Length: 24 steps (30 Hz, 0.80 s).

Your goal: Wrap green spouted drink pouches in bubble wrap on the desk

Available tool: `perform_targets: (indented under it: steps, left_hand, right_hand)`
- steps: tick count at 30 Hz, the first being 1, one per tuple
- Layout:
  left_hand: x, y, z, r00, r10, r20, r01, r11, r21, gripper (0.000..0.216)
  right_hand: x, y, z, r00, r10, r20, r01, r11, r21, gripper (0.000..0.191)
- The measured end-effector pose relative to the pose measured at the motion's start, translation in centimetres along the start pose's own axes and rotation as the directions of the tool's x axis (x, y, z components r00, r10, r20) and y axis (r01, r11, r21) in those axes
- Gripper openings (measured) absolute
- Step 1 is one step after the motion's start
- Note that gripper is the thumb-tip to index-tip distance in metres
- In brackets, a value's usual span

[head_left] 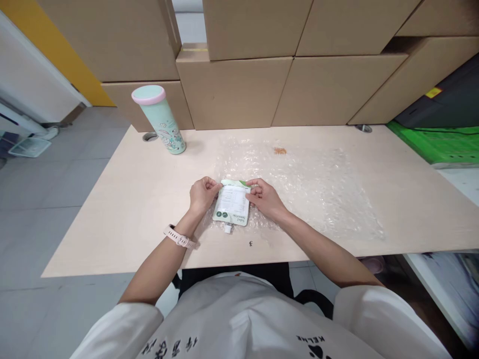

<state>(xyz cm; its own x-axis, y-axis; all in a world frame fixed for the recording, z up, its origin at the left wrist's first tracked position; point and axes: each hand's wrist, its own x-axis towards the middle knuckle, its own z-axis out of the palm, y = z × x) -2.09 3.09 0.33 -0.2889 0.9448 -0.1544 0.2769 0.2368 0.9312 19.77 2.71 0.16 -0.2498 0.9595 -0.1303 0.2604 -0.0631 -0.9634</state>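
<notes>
A flat white-and-green plastic spouted pouch (232,203) lies at the centre of the frame, spout downward, on a clear crinkled sheet of bubble wrap (314,189) that spreads toward the right. The pouch sits between the two hands. The left hand (204,195), just left of centre, has thumb and forefinger drawn together at its upper-left corner; whether they pinch pouch or wrap, I cannot tell. The right hand (265,200) grips the pouch narrowly by its upper-right edge, thumb over the printed face.
</notes>
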Motion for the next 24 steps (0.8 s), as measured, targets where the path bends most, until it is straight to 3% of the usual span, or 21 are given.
perform_targets:
  steps: [6,11,17,20,24]
  left_hand:
    - [0.4,-0.3,-0.4,0.998,0.033,0.047,-0.028,0.994,-0.105,0.025]
    - [0.4,0.2,-0.9,0.994,-0.024,0.108,0.048,0.975,-0.216,0.032]
    - [-0.1,1.1,-1.3,0.926,-0.048,0.375,0.180,0.928,-0.326,0.038]
    - [-0.7,1.2,-0.7,0.906,0.019,0.422,0.105,0.957,-0.270,0.033]
    - [-1.3,0.8,0.3,0.920,0.133,0.370,-0.076,0.983,-0.165,0.023]
  right_hand:
    - [0.4,0.9,-0.2,0.999,0.008,-0.042,-0.005,0.997,0.083,0.027]
    - [0.3,1.1,-0.4,0.998,-0.033,-0.059,0.032,0.999,-0.015,0.021]
    - [0.0,0.5,-0.3,0.996,-0.067,-0.066,0.054,0.982,-0.180,0.020]
    - [-0.1,0.2,-0.4,0.996,-0.076,-0.053,0.063,0.976,-0.209,0.021]
    - [-0.5,-0.3,-0.5,0.993,-0.114,-0.023,0.099,0.934,-0.342,0.023]
